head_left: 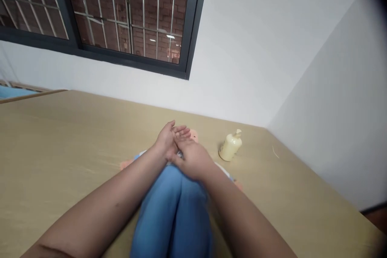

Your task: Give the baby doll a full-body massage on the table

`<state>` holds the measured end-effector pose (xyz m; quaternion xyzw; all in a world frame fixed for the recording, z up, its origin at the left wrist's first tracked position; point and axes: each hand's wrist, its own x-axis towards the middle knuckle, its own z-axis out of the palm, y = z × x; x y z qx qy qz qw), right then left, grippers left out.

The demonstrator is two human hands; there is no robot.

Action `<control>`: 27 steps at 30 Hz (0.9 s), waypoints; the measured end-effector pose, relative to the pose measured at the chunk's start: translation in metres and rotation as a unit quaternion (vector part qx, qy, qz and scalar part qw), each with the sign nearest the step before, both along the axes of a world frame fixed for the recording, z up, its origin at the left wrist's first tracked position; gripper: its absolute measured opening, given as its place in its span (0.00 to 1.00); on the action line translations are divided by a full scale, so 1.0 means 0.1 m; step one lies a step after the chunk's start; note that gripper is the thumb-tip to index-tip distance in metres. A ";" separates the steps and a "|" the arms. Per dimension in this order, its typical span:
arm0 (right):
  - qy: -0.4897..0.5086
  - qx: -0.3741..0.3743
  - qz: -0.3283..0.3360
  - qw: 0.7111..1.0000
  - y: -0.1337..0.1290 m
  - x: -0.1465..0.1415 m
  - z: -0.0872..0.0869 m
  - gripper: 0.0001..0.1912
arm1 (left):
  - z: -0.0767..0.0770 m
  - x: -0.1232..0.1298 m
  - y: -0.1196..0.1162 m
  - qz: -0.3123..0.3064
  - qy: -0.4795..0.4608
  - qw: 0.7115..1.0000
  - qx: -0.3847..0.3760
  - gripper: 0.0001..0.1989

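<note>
My left hand (166,139) is turned palm up with its fingers stretched out. Across its palm lies my right hand (195,159), palm down and fingers extended, so the two hands touch. Beneath them is what looks like a doll in blue trousers (163,205), lying on its back with its legs toward me. Its pinkish head shows a little past my fingers, while most of its body is hidden by my hands and forearms. A pale yellow pump bottle (231,146) stands to the right of my right hand.
The light wooden tabletop (66,141) reaches back to a white wall (256,48). A dark-framed window (127,12) with metal bars is at the upper left. Right of the bottle lies a thin pale strand (275,152). Something light blue (15,92) shows past the table's left edge.
</note>
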<state>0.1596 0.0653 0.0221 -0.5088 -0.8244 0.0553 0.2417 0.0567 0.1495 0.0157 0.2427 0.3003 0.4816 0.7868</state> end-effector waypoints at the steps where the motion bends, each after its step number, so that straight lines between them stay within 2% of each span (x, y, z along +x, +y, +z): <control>1: 0.003 -0.014 0.010 1.000 -0.01 0.05 0.04 0.28 | -0.03 -0.03 0.01 0.019 0.041 0.998 0.037 0.20; 4: 0.036 -0.015 -0.022 0.999 -0.07 0.25 0.11 0.20 | -0.20 -0.15 0.01 0.069 0.148 0.972 0.172 0.09; 6: 0.052 -0.002 -0.036 0.998 -0.16 0.37 0.08 0.19 | -0.34 -0.26 -0.01 0.063 0.231 0.940 0.245 0.05; 7: 0.054 0.001 -0.020 0.998 -0.23 0.42 0.04 0.19 | -0.40 -0.32 -0.03 0.050 0.284 0.914 0.285 0.06; 10: 0.060 0.009 0.103 0.993 -0.48 0.43 -0.12 0.19 | -0.56 -0.44 -0.06 0.016 0.447 0.796 0.409 0.10; 11: 0.063 0.009 0.144 0.988 -0.57 0.40 -0.18 0.19 | -0.59 -0.47 -0.06 0.006 0.477 0.769 0.426 0.11; 13: 0.049 -0.003 0.210 0.976 -0.70 0.29 -0.29 0.20 | -0.62 -0.50 -0.06 -0.018 0.510 0.738 0.442 0.13; 14: 0.043 0.015 0.255 0.966 -0.73 0.23 -0.34 0.21 | -0.62 -0.52 -0.05 -0.029 0.520 0.728 0.446 0.15; 17: -0.003 0.034 0.288 0.957 -0.75 0.10 -0.42 0.24 | -0.63 -0.54 -0.04 -0.042 0.536 0.703 0.465 0.18; 22: -0.062 -0.008 0.206 0.977 -0.59 0.19 -0.46 0.35 | -0.66 -0.56 -0.02 -0.055 0.548 0.675 0.491 0.19; 27: -0.048 -0.004 0.125 0.991 -0.32 0.52 -0.56 0.34 | -0.69 -0.56 0.01 -0.054 0.536 0.671 0.509 0.20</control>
